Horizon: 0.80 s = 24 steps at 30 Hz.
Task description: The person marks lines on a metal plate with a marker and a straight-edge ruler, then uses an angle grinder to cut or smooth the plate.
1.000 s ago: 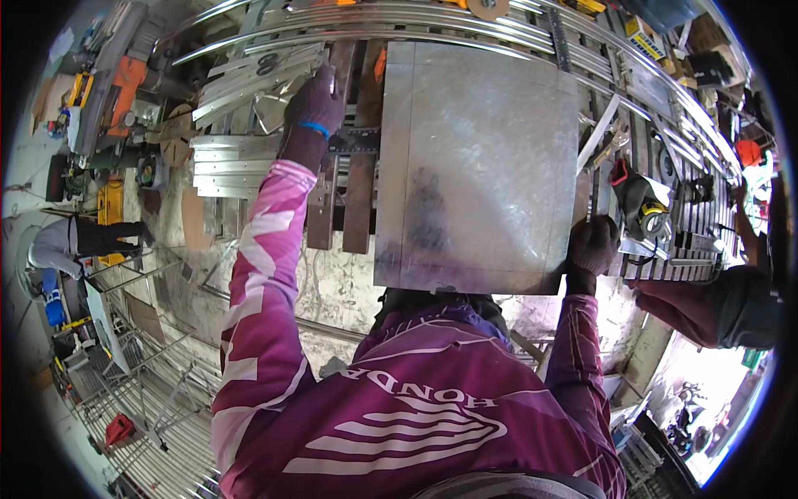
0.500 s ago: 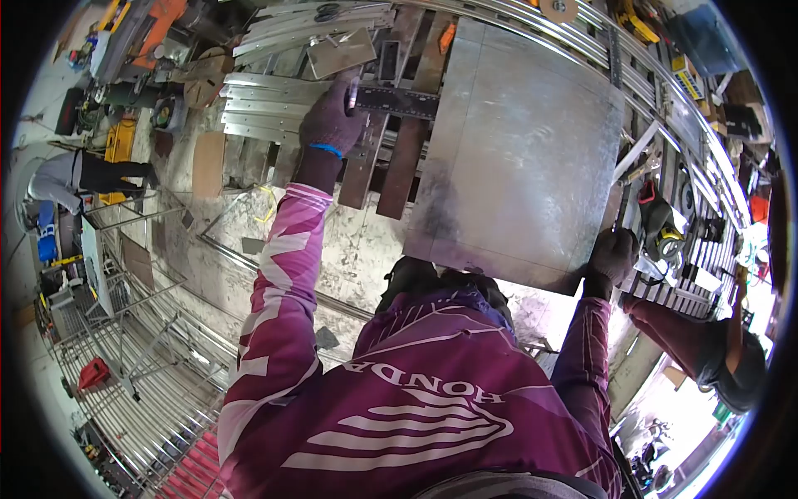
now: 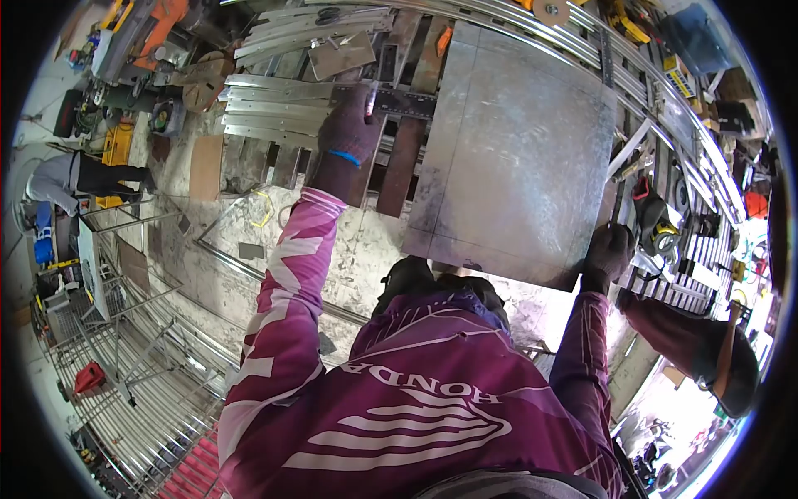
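Note:
A large grey metal sheet (image 3: pixel 524 150) lies in front of me, with thin lines marked near its left and near edges. To its left is my gloved left hand (image 3: pixel 347 129), closed around a short white pen-like stick (image 3: pixel 370 103). Beside those fingers, a dark metal bar like a ruler (image 3: pixel 406 103) reaches to the sheet's left edge. My gloved right hand (image 3: pixel 612 251) is curled closed at the sheet's near right corner. What its fingers hold is hidden.
Aluminium strips (image 3: pixel 274 108) and a small metal plate (image 3: pixel 342 56) lie left of the sheet. Long metal rails (image 3: pixel 648 104) run behind and right of it. A yellow-and-black tool (image 3: pixel 665 237) sits at right. Two other people, a bent one (image 3: pixel 91 176) and another (image 3: pixel 706 349), are nearby.
My left hand has shifted slightly right and toward me, with the white stick still in it. My right hand stays at the sheet's corner.

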Tool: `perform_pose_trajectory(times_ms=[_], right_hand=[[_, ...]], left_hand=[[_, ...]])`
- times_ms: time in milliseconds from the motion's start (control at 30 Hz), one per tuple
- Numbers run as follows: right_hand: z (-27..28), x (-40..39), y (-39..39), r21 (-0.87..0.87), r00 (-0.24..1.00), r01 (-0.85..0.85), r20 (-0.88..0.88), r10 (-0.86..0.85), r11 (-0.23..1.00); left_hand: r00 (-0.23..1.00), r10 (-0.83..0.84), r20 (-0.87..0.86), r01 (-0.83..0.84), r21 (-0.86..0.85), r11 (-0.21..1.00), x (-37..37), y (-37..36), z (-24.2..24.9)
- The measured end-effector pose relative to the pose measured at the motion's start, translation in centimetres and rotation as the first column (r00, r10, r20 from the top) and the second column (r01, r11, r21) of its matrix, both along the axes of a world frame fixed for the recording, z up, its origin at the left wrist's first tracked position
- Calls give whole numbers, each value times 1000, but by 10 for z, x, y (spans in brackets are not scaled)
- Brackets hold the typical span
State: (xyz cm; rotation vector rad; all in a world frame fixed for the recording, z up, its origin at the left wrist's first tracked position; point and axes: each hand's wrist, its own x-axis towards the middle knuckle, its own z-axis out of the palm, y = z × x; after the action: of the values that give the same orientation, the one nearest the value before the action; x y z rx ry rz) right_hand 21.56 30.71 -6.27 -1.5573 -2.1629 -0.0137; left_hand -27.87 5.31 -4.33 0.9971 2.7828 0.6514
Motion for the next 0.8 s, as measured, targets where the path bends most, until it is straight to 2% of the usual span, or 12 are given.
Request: perform_pose_trajectory(times_ms=[33,167,233,333,400,500,533,600,633,667,733,800], right_hand=[[1,0,-1,0,1000,2,-1,-2,1000],[0,-1,2,5,1000,-11,6,11,1000],[-2,-2,4,1,1000,-11,21,11,1000],[-1,2,1,0,998,-41,47,41,999],[0,0,3,-8,998,-20,64,20,1000],[1,-3,2,-12,992,-17,127,19,1000],[1,-2,1,-11,991,-28,134,29,1000],[0,-4,1,16,993,-20,121,18,1000],[1,-4,0,17,992,-29,124,26,999],[1,-5,-1,9,991,-12,134,11,1000],[3,-6,-2,3,990,8,142,-8,1000],[4,-6,-5,19,994,-22,108,20,1000]], left_hand=[[1000,-24,8,24,76,997,3,-2,-3],[998,21,66,-22,22,1000,19,-27,5],[991,-62,-120,78,134,988,29,-59,-10],[1000,-16,3,16,83,996,58,-93,-15],[1000,8,18,-9,103,995,73,-105,-13],[974,10,-225,22,141,990,78,-111,-14],[976,20,-218,11,142,990,73,-111,-13],[966,-79,-246,76,-22,997,59,-110,-5],[941,-114,-318,119,-4,993,56,-110,-1],[942,-109,-317,114,-4,993,53,-111,-1],[907,-206,-368,178,-110,978,44,-114,-1],[918,-179,-353,156,-93,983,36,-114,-7]])
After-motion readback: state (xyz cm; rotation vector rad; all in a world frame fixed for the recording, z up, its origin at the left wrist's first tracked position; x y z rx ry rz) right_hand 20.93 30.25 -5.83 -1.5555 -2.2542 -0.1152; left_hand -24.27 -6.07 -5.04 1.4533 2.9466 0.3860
